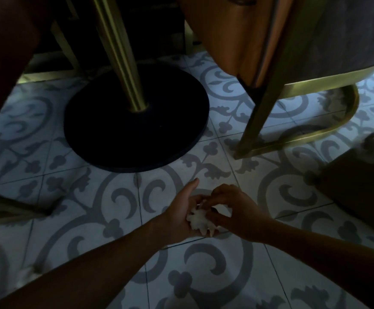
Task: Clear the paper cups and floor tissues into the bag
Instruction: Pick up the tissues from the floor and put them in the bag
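Observation:
A crumpled white tissue (198, 220) lies in the palm of my left hand (181, 216), low over the patterned floor tiles. My left thumb sticks out away from the palm. My right hand (232, 210) comes in from the right, and its fingertips pinch the top of the same tissue. Both hands meet in the lower middle of the head view. No paper cup and no bag show in this dim view.
A round black table base (137, 121) with a brass pole (123, 54) stands just beyond my hands. A chair with a brass frame (292, 134) is at the right. A dark shape (359, 186) sits at the right edge, another chair leg (14, 206) at the left.

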Demonstrator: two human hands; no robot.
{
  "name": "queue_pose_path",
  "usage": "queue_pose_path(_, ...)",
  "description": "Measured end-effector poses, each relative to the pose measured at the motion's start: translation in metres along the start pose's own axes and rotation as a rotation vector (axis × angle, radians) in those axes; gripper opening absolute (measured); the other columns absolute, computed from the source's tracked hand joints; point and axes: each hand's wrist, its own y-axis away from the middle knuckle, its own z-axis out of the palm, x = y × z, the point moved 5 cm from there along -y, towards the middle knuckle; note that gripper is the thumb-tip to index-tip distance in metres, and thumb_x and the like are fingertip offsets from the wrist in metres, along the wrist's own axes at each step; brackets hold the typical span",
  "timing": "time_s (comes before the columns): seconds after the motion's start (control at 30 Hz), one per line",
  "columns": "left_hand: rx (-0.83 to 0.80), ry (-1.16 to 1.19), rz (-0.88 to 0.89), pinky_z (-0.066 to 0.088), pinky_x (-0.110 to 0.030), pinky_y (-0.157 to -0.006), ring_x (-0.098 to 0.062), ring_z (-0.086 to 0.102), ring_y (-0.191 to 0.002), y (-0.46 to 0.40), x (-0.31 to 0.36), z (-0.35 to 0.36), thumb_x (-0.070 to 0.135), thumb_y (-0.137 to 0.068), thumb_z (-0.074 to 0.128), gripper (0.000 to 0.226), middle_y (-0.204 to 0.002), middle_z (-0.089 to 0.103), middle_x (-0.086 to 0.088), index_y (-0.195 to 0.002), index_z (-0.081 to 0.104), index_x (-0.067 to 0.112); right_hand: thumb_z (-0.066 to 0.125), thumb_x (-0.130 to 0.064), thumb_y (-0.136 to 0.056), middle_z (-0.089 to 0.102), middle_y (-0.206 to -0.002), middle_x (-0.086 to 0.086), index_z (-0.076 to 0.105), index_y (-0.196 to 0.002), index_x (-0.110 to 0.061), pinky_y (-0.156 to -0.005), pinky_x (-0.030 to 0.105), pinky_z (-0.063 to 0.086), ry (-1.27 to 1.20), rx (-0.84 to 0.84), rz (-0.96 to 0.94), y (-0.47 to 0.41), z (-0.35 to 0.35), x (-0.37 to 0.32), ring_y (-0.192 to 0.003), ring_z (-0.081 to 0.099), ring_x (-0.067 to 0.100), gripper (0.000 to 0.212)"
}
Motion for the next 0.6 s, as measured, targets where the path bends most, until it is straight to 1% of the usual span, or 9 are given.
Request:
queue_pose_path(0.03,0.027,-0.003,0.007,0.054,-0.043,-0.080,-0.029,0.067,-0.088,0.004,0.000,-0.009,0.066,-0.086,0.047,0.073,-0.101,0.070,-0.015,-0.123,0.066,0.006,0.064,-0.034,-0.085,0.052,-0.102,-0.017,0.066,-0.104,-0.037,-0.074,0.011,0.034,-0.007,-0.011,-0.024,-0.003,0.002,-0.006,-0.092,0.044,-0.003,0.019)
queue_pose_path(0.1,0.084,-0.008,0.023,0.057,-0.042,-0.073,-0.029,0.070,-0.082,0.016,0.002,-0.027,0.064,-0.088,0.046,0.064,-0.094,0.075,-0.013,-0.100,0.077,0.009,0.064,-0.036,-0.085,0.054,-0.103,-0.016,0.064,-0.105,-0.036,-0.071,0.010,0.036,0.004,-0.040,-0.067,-0.012,0.008,-0.017,-0.090,0.047,-0.003,0.020)
queue_pose_path(0.13,0.102,0.008,0.027,0.057,-0.041,-0.071,-0.029,0.070,-0.076,0.024,0.002,-0.036,0.063,-0.087,0.048,0.063,-0.088,0.075,-0.013,-0.091,0.078,0.008,0.064,-0.036,-0.085,0.055,-0.103,-0.016,0.063,-0.104,-0.035,-0.070,0.011,0.037,0.019,-0.055,-0.084,-0.017,0.011,-0.022,-0.089,0.049,-0.002,0.019)
queue_pose_path(0.17,0.117,0.027,0.035,0.056,-0.039,-0.070,-0.029,0.068,-0.071,0.032,0.002,-0.047,0.062,-0.086,0.051,0.061,-0.083,0.072,-0.013,-0.089,0.077,0.007,0.063,-0.035,-0.086,0.056,-0.102,-0.016,0.063,-0.103,-0.033,-0.070,0.012,0.039,0.027,-0.074,-0.095,-0.022,0.014,-0.027,-0.086,0.051,-0.001,0.018)
queue_pose_path(0.27,0.168,0.081,0.066,0.051,-0.041,-0.076,-0.029,0.063,-0.068,0.056,-0.004,-0.083,0.059,-0.080,0.059,0.057,-0.080,0.066,-0.012,-0.097,0.072,0.007,0.062,-0.028,-0.087,0.056,-0.097,-0.018,0.062,-0.100,-0.031,-0.071,0.018,0.047,0.028,-0.118,-0.129,-0.039,0.024,-0.042,-0.079,0.055,0.001,0.013)
queue_pose_path(0.33,0.192,0.115,0.090,0.053,-0.040,-0.072,-0.030,0.063,-0.068,0.073,-0.012,-0.108,0.056,-0.083,0.057,0.055,-0.081,0.065,-0.013,-0.099,0.071,0.006,0.063,-0.026,-0.087,0.058,-0.090,-0.019,0.060,-0.094,-0.033,-0.071,0.018,0.049,0.013,-0.149,-0.126,-0.051,0.032,-0.051,-0.077,0.057,0.001,0.010)
queue_pose_path(0.4,0.206,0.176,0.115,0.054,-0.039,-0.068,-0.030,0.062,-0.067,0.094,-0.020,-0.128,0.054,-0.086,0.056,0.053,-0.082,0.063,-0.015,-0.100,0.068,0.004,0.065,-0.024,-0.086,0.060,-0.083,-0.015,0.058,-0.086,-0.036,-0.068,0.016,0.049,-0.016,-0.198,-0.145,-0.063,0.042,-0.062,-0.074,0.060,0.004,0.014)
queue_pose_path(0.47,0.248,0.228,0.133,0.055,-0.039,-0.066,-0.029,0.061,-0.065,0.114,-0.029,-0.149,0.053,-0.087,0.054,0.052,-0.080,0.063,-0.015,-0.100,0.066,0.004,0.068,-0.021,-0.084,0.063,-0.078,-0.012,0.059,-0.080,-0.036,-0.066,0.016,0.050,-0.040,-0.247,-0.191,-0.074,0.055,-0.078,-0.078,0.062,0.007,0.018)
queue_pose_path(0.6,0.368,0.326,0.149,0.055,-0.040,-0.066,-0.030,0.062,-0.064,0.150,-0.052,-0.190,0.052,-0.088,0.053,0.051,-0.079,0.064,-0.016,-0.098,0.067,0.005,0.076,-0.019,-0.078,0.065,-0.073,-0.003,0.064,-0.073,-0.024,-0.063,0.022,0.052,-0.085,-0.317,-0.215,-0.095,0.089,-0.109,-0.073,0.062,0.015,0.014)
